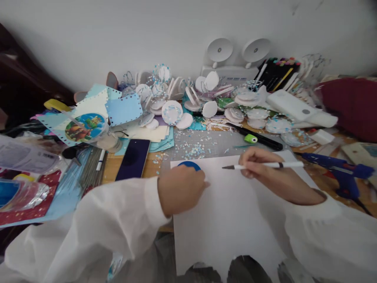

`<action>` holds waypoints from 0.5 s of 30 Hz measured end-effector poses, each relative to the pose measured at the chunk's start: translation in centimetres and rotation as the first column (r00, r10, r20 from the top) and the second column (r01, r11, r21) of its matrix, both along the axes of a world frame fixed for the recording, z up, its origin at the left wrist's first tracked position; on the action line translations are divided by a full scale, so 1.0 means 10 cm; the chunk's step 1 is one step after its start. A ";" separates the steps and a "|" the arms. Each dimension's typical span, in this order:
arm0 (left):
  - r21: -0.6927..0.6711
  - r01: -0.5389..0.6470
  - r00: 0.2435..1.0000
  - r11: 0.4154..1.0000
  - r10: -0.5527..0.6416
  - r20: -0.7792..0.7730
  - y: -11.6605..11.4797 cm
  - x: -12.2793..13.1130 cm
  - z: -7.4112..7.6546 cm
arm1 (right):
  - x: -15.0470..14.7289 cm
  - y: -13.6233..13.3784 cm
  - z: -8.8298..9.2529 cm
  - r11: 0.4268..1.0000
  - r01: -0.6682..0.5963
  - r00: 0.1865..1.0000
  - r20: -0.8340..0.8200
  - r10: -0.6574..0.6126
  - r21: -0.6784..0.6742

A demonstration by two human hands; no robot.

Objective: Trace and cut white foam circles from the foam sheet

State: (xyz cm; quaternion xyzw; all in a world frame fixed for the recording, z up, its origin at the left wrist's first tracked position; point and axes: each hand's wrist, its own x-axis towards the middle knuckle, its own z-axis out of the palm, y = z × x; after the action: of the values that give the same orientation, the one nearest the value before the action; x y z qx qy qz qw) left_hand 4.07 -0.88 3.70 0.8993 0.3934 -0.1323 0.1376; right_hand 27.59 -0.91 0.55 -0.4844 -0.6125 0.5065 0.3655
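Note:
My right hand (pixel 259 169) grips a white marker (pixel 271 165) in a writing hold, its dark brush-like tip pointing left above the paper. A large white sheet of paper (pixel 224 220) lies under both hands, with rounded pieces cut out of its near edge. My left hand (pixel 182 186) is closed over a blue disc (pixel 191 164) at the sheet's upper left. Only the disc's far edge shows; the fingers hide the rest. The marker tip is apart from the disc.
Behind the paper, a grey cutting mat (pixel 218 140) carries paper scraps, a black cutter (pixel 256 137) and a green punch (pixel 250 138). White round pieces (pixel 172 113) crowd along the wall. A phone (pixel 134 159) lies left; a blue glue gun (pixel 341 171) lies right.

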 end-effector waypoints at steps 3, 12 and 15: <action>0.162 0.038 0.999 0.986 -0.033 -0.037 -0.31 0.06 -0.21 | -0.26 0.23 -0.03 0.998 0.063 0.994 -0.086 -0.062 0.000; 0.472 -0.157 0.987 0.868 0.116 0.114 -0.62 0.22 -0.55 | -1.50 0.52 -0.20 0.910 -0.410 0.908 0.120 0.400 0.068; 0.417 -0.198 0.978 0.887 0.151 0.144 -0.63 0.23 -0.55 | -1.64 0.51 -0.21 0.832 -0.544 0.817 0.292 0.496 0.107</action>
State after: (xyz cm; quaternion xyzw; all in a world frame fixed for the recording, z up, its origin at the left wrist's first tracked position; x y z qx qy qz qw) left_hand 6.36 -7.16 -1.80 0.8742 0.4842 0.0189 -0.0315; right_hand 11.19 4.16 -1.56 -0.3220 -0.8076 0.4619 0.1753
